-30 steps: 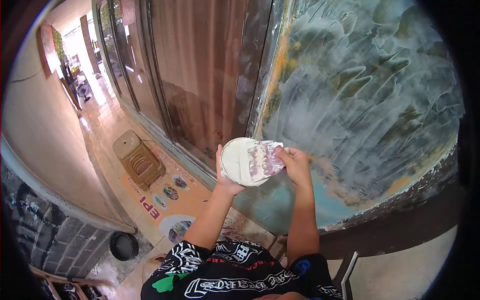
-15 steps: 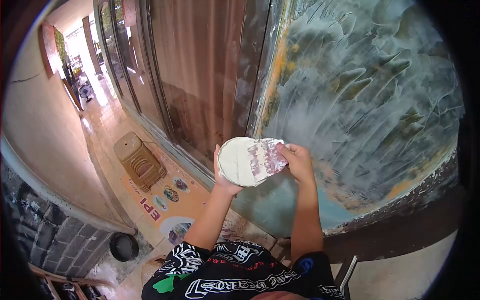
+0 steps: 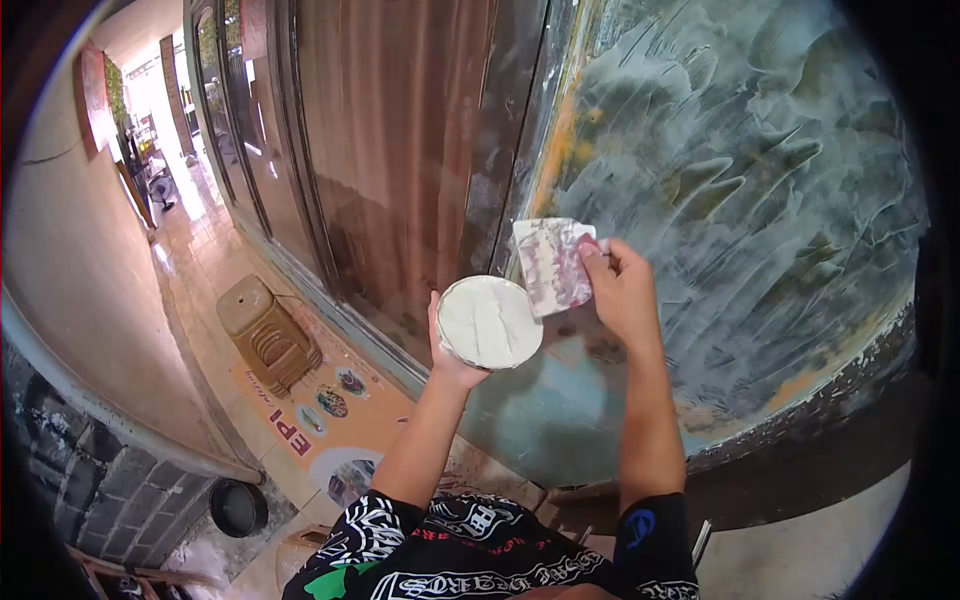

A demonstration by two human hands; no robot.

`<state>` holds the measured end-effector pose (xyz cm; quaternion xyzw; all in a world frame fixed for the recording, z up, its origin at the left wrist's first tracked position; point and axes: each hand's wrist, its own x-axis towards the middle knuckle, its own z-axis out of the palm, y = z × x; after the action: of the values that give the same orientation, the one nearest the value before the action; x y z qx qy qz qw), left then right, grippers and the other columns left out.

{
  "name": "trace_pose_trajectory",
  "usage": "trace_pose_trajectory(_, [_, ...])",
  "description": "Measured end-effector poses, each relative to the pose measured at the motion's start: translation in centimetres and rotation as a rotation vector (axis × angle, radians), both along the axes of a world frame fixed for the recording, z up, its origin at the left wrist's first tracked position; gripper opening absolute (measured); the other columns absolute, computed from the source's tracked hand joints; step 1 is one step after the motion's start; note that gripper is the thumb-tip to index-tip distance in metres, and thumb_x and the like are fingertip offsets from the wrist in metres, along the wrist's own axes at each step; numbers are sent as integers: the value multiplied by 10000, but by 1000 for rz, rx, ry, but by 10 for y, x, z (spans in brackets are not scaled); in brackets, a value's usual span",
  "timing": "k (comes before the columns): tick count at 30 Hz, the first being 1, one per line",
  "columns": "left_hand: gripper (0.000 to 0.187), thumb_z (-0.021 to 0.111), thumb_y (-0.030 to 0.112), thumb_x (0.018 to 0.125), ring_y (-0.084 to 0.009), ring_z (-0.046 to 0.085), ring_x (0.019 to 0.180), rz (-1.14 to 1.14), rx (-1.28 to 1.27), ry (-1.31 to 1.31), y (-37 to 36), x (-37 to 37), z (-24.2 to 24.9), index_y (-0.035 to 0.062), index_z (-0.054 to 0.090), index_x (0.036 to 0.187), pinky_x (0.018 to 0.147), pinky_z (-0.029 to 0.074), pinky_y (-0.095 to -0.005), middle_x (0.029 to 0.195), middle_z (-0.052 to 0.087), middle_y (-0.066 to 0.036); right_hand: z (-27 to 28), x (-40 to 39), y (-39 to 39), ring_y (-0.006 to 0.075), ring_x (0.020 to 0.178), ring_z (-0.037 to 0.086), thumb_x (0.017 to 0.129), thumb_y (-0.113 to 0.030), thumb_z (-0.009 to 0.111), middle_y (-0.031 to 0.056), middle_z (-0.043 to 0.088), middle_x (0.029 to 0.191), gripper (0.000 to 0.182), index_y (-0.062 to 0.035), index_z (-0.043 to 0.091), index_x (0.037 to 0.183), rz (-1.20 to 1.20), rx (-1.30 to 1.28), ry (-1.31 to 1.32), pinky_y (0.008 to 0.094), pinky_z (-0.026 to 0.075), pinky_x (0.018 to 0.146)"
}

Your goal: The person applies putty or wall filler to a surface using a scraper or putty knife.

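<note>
My left hand (image 3: pixel 455 366) is wrapped round the side and underside of a round tub of white putty (image 3: pixel 490 322), with a groove across the putty's smooth surface. Up and to the right, my right hand (image 3: pixel 626 292) pinches a flat, rectangular putty spreader (image 3: pixel 548 262) between thumb and fingers. White and reddish smears cover the spreader's face. Its lower corner is close beside the tub's right rim in this view. Behind both hands rises a wall panel (image 3: pixel 690 260) streaked with grey-white putty over blue-green paint, with orange patches along its left edge.
Dark-framed glass with a brown curtain (image 3: pixel 395 130) adjoins the panel on the left. A brown plastic stool (image 3: pixel 268 335) stands on an orange printed banner (image 3: pixel 340 420). Nearby are a black round basin (image 3: pixel 239 507) and a block wall (image 3: pixel 120 480). A fan (image 3: pixel 162 190) stands far down the corridor.
My right hand has lifted the spreader off the putty, moving it up and right and turning it more upright. The left hand and tub have stayed nearly in place.
</note>
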<state>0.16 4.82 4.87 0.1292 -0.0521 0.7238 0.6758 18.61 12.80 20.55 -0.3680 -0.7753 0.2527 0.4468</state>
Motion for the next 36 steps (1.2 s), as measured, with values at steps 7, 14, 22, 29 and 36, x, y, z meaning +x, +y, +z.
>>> trace_pose_trajectory(7, [794,385,710,933,-397,518,1302,49,-37,-33,4,-8,-17,87,540,1402,1122,371,-573,1426,549,-159,50,-29,3,351,785,673,934,-300,620,115,670,905,216,-91,671,907,-263,642,-571,498,505,649])
trace_pose_trajectory(14, [761,405,713,927,-364,570,1244,119,-131,7,-6,-19,-7,115,571,1366,1071,432,-552,1362,603,-122,69,-29,-7,346,793,688,960,-299,574,98,669,894,229,-102,668,890,-248,730,-608,495,526,636])
trace_pose_trajectory(22, [792,414,706,925,-389,525,1298,120,-16,-41,-10,-37,-11,93,526,1414,1107,395,-570,1428,549,-145,82,-23,14,345,776,682,946,-288,586,87,675,914,204,-110,674,900,-314,773,-611,479,532,632])
trace_pose_trajectory(29, [822,427,720,911,-402,486,1329,130,-43,-56,-17,-44,-13,88,499,1432,1126,362,-581,1466,508,-153,12,-20,8,316,835,691,906,-253,608,90,670,917,172,-94,669,883,-126,719,-900,468,534,620])
trace_pose_trajectory(36, [827,433,719,911,-400,499,1318,147,-58,-41,-23,-43,-7,69,513,1417,1126,365,-571,1453,523,-157,99,-18,8,320,823,682,939,-280,587,96,663,907,184,-109,643,905,-361,903,-745,481,523,621])
